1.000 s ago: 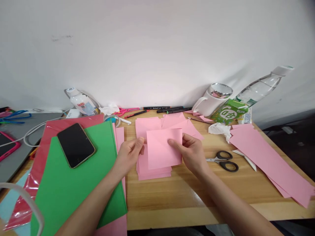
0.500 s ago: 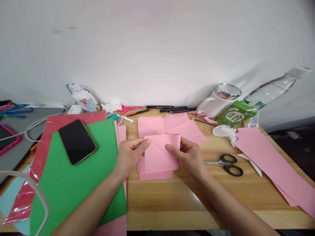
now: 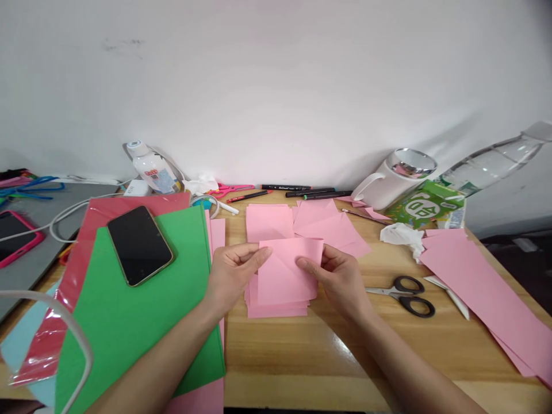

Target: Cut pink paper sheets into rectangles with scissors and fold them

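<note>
Between my two hands is a folded piece of pink paper [image 3: 287,273], its fold along the right side. My left hand [image 3: 233,273] pinches its upper left corner, thumb in front. My right hand [image 3: 342,279] grips the right edge, thumb on the front face and fingers behind. Behind and under it lies a stack of pink paper squares [image 3: 269,221], partly hidden by the held piece. More pink pieces [image 3: 330,227] lie loosely to the stack's right. Black-handled scissors [image 3: 405,294] rest right of my right hand.
At left, a phone [image 3: 140,244] lies on green paper [image 3: 138,322]. Markers [image 3: 319,192] line the wall. At back right are a white mug [image 3: 397,178], a green packet [image 3: 431,204] and a leaning plastic bottle [image 3: 495,164]. Pink strips [image 3: 487,293] lie along the right edge.
The whole scene has shifted slightly to the right as the camera moved. Both hands keep the same hold on the folded pink paper.
</note>
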`<state>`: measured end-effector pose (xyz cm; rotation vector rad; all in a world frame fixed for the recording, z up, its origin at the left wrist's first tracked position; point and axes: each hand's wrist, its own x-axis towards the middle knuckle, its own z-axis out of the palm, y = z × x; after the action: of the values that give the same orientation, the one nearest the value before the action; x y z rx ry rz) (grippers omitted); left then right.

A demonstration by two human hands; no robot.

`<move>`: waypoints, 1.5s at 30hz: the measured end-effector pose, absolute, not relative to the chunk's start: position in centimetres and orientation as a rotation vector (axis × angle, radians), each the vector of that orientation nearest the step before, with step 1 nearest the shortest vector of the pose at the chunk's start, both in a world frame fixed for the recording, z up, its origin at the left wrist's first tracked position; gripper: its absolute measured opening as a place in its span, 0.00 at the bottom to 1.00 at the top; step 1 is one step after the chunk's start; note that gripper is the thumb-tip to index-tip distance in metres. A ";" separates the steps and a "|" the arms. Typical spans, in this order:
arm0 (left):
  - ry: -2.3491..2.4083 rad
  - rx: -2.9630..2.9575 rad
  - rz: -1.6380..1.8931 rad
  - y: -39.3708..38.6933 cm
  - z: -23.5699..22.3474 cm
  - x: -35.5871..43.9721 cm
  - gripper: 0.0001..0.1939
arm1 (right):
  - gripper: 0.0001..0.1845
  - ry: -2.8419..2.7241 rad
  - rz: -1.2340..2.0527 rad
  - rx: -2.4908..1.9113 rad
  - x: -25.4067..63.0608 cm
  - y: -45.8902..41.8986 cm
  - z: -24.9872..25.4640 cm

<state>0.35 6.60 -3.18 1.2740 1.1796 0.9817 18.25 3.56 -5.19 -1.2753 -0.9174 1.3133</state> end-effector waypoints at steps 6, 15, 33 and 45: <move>1.214 1.335 0.994 6.6 -2.8 0.4 0.11 | 0.12 -0.927 1.291 -1.268 18.3 3.4 -5.1; 1.274 1.424 1.031 6.4 -2.9 0.2 0.10 | 0.12 -0.965 1.263 -1.283 18.1 3.4 -5.1; 1.157 1.345 1.032 6.9 -3.5 -0.2 0.10 | 0.12 -0.727 1.239 -1.095 18.9 4.3 -4.9; 1.324 1.581 1.082 6.9 -2.5 -0.1 0.10 | 0.15 -0.820 1.233 -1.153 18.7 4.1 -5.1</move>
<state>-0.12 6.94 -2.49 1.5812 1.3242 1.0816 18.72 4.06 -5.10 -1.1531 -0.8200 1.2329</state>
